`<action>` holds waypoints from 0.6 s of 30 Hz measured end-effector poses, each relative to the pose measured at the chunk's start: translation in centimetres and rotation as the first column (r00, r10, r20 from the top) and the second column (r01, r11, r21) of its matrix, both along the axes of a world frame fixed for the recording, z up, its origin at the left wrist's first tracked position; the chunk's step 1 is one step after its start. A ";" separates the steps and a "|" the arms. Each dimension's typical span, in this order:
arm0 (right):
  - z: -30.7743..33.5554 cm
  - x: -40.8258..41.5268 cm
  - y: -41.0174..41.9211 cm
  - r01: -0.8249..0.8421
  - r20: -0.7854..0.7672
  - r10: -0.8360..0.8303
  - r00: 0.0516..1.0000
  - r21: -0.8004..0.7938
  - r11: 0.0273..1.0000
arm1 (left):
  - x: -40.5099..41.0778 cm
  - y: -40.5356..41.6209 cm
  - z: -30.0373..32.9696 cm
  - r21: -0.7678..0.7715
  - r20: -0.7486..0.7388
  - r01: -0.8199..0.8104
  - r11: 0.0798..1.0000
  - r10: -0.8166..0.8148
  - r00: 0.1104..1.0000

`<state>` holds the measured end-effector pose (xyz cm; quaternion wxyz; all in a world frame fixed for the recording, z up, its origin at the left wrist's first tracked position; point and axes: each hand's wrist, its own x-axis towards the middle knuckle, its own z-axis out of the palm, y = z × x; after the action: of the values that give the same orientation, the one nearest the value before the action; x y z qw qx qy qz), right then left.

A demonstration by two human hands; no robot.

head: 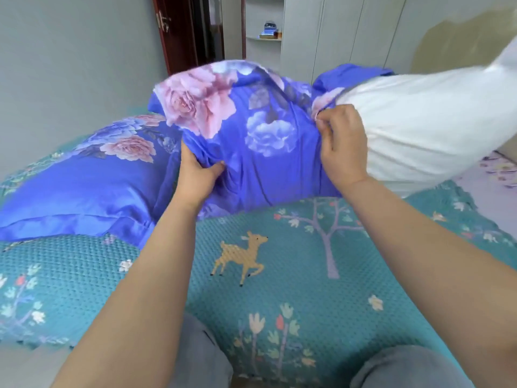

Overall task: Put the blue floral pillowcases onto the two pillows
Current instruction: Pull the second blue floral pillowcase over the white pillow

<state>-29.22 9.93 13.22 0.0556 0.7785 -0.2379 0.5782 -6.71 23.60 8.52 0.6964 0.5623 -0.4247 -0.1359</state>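
Observation:
A white pillow [430, 127] sticks out to the right, its left end inside a blue floral pillowcase [251, 141] held above the bed. My left hand [197, 175] grips a bunched fold of the case at its lower left. At the case's open edge, where the fabric meets the white pillow, my right hand [342, 147] pinches the hem. A second pillow [81, 186] lies on the bed at the left, fully covered in the same blue floral fabric.
A teal quilted bedspread [279, 275] with a deer and tree print covers the bed below my arms. A grey wall stands at the left, a dark red door [179, 32] and white wardrobes [335, 32] behind. My knees show at the bottom edge.

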 end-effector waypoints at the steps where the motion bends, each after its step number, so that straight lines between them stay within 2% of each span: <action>1: -1.7 -0.2 0.4 -0.027 -0.053 0.031 0.998 0.072 0.997 | 0.2 0.2 -0.6 0.046 -0.026 0.020 0.999 -0.019 0.999; 3: -6.1 -0.7 2.2 -0.081 -0.064 0.115 0.991 0.392 0.916 | 0.1 1.3 -3.2 0.157 -0.125 0.098 0.983 -0.079 0.989; 5: -10.5 -1.5 4.0 -0.094 0.037 0.096 0.995 0.710 0.698 | -0.4 2.8 -6.2 0.238 -0.283 0.280 0.930 -0.210 0.936; 7: -13.7 -2.7 5.5 -0.010 0.011 0.000 1.000 0.863 0.506 | -1.1 4.3 -7.5 0.276 -0.399 0.398 0.875 -0.273 0.876; 9: -15.2 -3.9 6.5 0.132 -0.143 -0.003 0.990 0.899 0.417 | -0.9 5.0 -7.5 0.262 -0.353 0.478 0.839 -0.377 0.856; 11: -14.9 -4.5 7.3 0.342 -0.384 0.026 0.923 0.848 0.405 | -0.2 5.9 -7.6 0.317 -0.278 0.531 0.786 -0.458 0.844; 12: -14.6 -4.7 7.9 0.453 -0.513 0.035 0.858 0.787 0.420 | 0.0 6.6 -7.9 0.396 -0.221 0.511 0.763 -0.461 0.860; 13: -13.7 -4.7 7.9 0.560 -0.644 0.045 0.764 0.695 0.451 | 0.4 6.9 -8.0 0.463 -0.135 0.438 0.771 -0.428 0.894; 15: -11.9 -4.8 8.4 0.681 -0.791 0.007 0.612 0.531 0.504 | 1.1 7.8 -8.7 0.467 -0.019 0.174 0.867 -0.187 0.982; 16: -10.8 -4.9 8.5 0.695 -0.800 -0.034 0.599 0.499 0.518 | 1.3 8.3 -8.6 0.403 -0.062 0.047 0.914 -0.024 0.998; 17: -10.2 -5.1 8.7 0.673 -0.757 -0.099 0.646 0.504 0.541 | 1.2 8.8 -8.4 0.320 -0.139 -0.052 0.946 0.101 0.985; 18: -9.8 -5.1 8.6 0.614 -0.655 -0.180 0.734 0.527 0.588 | 0.9 9.1 -8.0 0.264 -0.185 -0.136 0.955 0.189 0.964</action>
<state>-34.31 18.55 3.39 -0.0533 0.7860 -0.5930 0.1666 -5.85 32.72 0.50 0.6697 0.6611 -0.2811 -0.1882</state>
